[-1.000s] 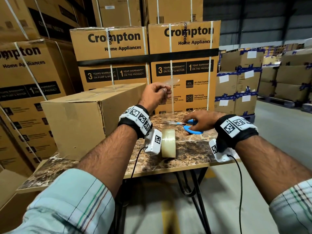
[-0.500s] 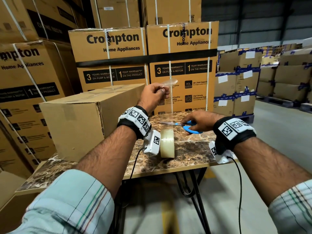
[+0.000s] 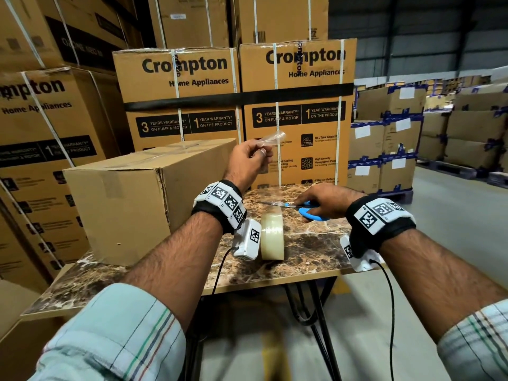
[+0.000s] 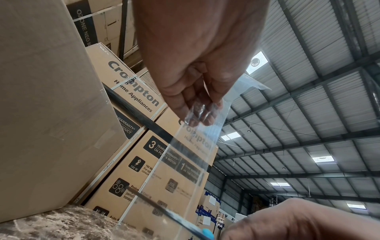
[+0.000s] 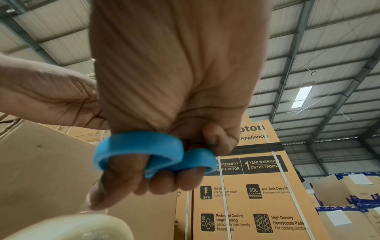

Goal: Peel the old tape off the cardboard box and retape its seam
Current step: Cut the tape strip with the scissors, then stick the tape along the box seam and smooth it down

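Note:
A plain cardboard box [image 3: 121,199] sits on the left of the marble-patterned table [image 3: 310,251], clear tape along its top seam. My left hand [image 3: 251,158] is raised above the table and pinches the upper end of a clear tape strip [image 4: 185,162] that runs down to the tape roll [image 3: 272,235], which stands on edge near the table's front. My right hand [image 3: 324,199] grips blue-handled scissors [image 3: 302,209] just above the roll, their blades across the strip. In the right wrist view my fingers are through the blue loops [image 5: 152,152].
Tall stacks of printed Crompton cartons [image 3: 297,114] stand close behind and to the left of the table. Pallets of taped boxes [image 3: 384,155] fill the right background, beyond an open concrete floor [image 3: 453,204]. The table's front edge lies just before the roll.
My left hand has risen slightly with the tape end. The scissors and my right hand stay at about the same spot over the roll.

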Demonstrator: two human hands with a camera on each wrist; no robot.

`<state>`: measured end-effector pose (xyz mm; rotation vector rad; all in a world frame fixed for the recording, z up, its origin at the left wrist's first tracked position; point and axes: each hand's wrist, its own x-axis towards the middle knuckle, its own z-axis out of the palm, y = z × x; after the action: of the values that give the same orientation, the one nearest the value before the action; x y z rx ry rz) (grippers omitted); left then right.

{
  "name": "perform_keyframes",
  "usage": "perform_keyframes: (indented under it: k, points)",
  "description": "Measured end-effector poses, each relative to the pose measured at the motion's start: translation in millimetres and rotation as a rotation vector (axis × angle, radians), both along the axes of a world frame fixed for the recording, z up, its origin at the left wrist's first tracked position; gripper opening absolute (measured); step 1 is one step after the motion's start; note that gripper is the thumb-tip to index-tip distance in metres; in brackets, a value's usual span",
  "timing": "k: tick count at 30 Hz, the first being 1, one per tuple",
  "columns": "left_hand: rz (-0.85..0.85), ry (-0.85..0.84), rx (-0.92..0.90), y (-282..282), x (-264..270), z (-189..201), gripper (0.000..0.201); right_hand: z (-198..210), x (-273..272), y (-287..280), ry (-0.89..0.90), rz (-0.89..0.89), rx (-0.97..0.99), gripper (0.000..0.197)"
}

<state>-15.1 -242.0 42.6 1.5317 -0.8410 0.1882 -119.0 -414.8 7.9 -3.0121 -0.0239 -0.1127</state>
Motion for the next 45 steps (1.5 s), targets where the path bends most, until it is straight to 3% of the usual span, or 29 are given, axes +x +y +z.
perform_keyframes:
  k: [3, 7, 10, 13, 17, 20, 26, 31, 38, 42, 45]
  points:
    - [0.036, 0.007, -0.043, -1, 1, -2, 0.018, -2, 0, 1, -0.008, 0.0, -0.021, 0.034]
    - [0.227, -0.107, -0.067, 1, 3, -3, 0.028, -8, 0, 1, -0.017, -0.006, -0.063, 0.034]
    - [0.361, -0.171, 0.098, 4, 13, -16, 0.052, -10, -1, 1, -0.022, -0.015, -0.037, 0.032]
    - [0.434, -0.096, 0.318, 5, 26, -43, 0.084, -11, 0, 1, -0.027, -0.032, -0.007, 0.029]
    - [0.39, 0.108, 0.519, 1, 28, -70, 0.116, -15, 4, 1, -0.04, -0.062, 0.012, 0.028]
    - [0.369, 0.16, 0.595, -8, 25, -84, 0.126, -20, 8, -1, -0.047, -0.083, 0.023, 0.027]
    - [0.321, 0.216, 0.696, -23, 23, -93, 0.122, -31, 16, -10, -0.073, -0.194, 0.034, 0.026]
    - [0.312, 0.271, 0.672, -24, 25, -90, 0.112, -31, 20, -15, -0.127, -0.34, 0.046, 0.023]
    - [0.32, 0.275, 0.653, -23, 23, -92, 0.107, -59, 11, -5, 0.138, -0.433, 0.01, 0.025]
    - [0.34, 0.289, 0.647, -22, 26, -95, 0.108, -82, 14, -4, 0.122, -0.461, 0.025, 0.039]
    - [0.336, 0.251, 0.653, -22, 24, -96, 0.104, -93, 16, -2, 0.083, -0.484, 0.073, 0.036]
